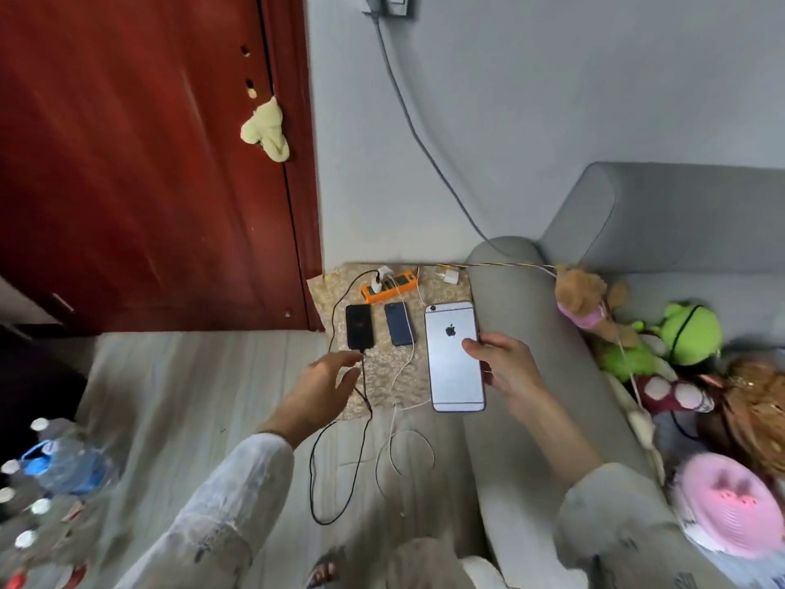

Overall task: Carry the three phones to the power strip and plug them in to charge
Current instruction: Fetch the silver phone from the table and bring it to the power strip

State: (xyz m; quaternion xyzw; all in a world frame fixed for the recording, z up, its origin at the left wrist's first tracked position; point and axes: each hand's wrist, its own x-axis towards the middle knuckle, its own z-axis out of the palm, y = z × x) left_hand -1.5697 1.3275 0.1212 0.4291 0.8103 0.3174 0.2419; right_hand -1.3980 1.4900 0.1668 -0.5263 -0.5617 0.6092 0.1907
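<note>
Care with the silver phone (453, 359), gripped back-up by its edge in the right hand (503, 365), means lowering it flat just right of the two phones lying beyond the loosely spread, empty left hand (325, 386), then seating a white cable (401, 367) squarely.

The wall socket (384, 4) was cut off by the top edge; the bottles (55, 482) lay blurred at left; the power strip (388, 286) sockets were too small to tell — chargers hid them.
</note>
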